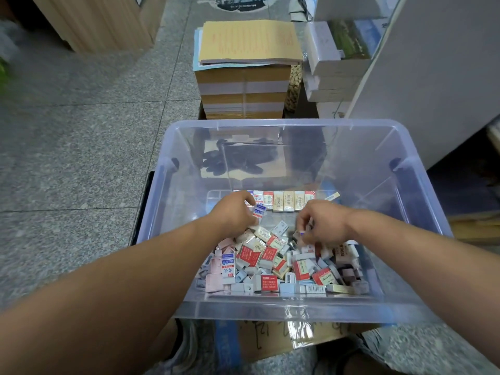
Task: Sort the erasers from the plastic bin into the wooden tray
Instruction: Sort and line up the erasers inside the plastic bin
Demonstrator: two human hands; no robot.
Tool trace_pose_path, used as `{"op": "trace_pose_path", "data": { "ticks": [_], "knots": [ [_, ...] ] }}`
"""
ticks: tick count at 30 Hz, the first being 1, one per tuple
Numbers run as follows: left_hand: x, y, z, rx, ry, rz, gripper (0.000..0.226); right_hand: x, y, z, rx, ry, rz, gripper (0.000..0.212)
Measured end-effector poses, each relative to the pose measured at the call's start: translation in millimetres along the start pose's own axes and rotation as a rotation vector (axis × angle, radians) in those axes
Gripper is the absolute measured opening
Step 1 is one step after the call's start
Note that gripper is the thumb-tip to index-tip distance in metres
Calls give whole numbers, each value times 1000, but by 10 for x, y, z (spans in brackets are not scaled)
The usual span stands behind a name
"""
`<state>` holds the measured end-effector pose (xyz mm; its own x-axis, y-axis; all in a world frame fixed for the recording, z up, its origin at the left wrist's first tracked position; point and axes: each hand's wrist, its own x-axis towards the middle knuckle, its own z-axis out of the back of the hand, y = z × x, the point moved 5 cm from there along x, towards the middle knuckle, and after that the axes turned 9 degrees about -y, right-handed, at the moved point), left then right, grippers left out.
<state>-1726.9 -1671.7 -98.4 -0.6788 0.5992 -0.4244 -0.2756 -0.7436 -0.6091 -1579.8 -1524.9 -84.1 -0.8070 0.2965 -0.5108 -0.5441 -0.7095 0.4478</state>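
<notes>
A blue eraser [259, 212] is pinched by the left hand [232, 216]; the right hand [323, 226] is curled into the pile [270, 257] (hold unclear), so neighbours may be dragged out.

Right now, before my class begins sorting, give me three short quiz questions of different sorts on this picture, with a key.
1. True or false: both the left hand and the right hand reach inside the plastic bin.
2. Where does the neat row of erasers lie? A: at the far end of the bin's bottom. B: against the near wall. C: outside the bin.
3. What colours is the eraser pinched by the left hand's fingers?
Key: 1 true; 2 A; 3 blue and white.
</notes>
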Motion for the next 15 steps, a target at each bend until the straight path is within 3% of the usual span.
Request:
{"op": "trace_pose_path", "data": {
  "ticks": [3, 6, 9, 15],
  "knots": [
    [97, 116, 112, -102, -130, 128, 21, 87, 91, 114, 220, -168, 11, 23],
    [171, 257, 185, -220, -211, 256, 21, 206, 196, 143, 358, -220, -31, 17],
    [242, 334, 229, -223, -252, 306, 14, 452, 272, 70, 414, -251, -121, 6],
    [383, 354, 227, -165, -307, 330, 8, 983, 429, -181, 463, -383, -225, 21]
  ]
}}
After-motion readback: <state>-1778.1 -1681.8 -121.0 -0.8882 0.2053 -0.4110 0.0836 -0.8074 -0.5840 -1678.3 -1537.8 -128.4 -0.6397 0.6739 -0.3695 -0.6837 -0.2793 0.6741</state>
